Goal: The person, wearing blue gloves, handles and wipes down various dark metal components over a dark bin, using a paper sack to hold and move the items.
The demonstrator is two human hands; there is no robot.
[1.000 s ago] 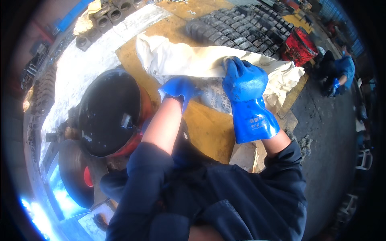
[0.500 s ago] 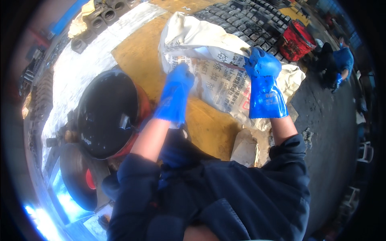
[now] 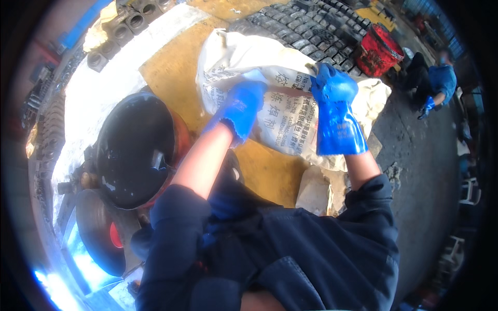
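Observation:
A large white woven sack with dark print lies across the yellow surface in front of me. My right hand, in a blue rubber glove, is closed in a fist on the upper right part of the sack, bunching the material. My left hand, gloved alike, is at the sack's left part with its fingers curled. What those fingers hold cannot be made out. Pale material shows just beyond them. A narrow brownish-pink band runs across the sack between my hands; whether it is an opening or a strip is unclear.
An open dark-lined drum with a reddish side stands at my left, above a round disc. Rows of dark metal blocks lie beyond the sack. A red bucket stands far right, near a crouching person.
My left hand has moved right and slightly forward over the sack. My right hand keeps its grip, and the sack's left side has shifted slightly.

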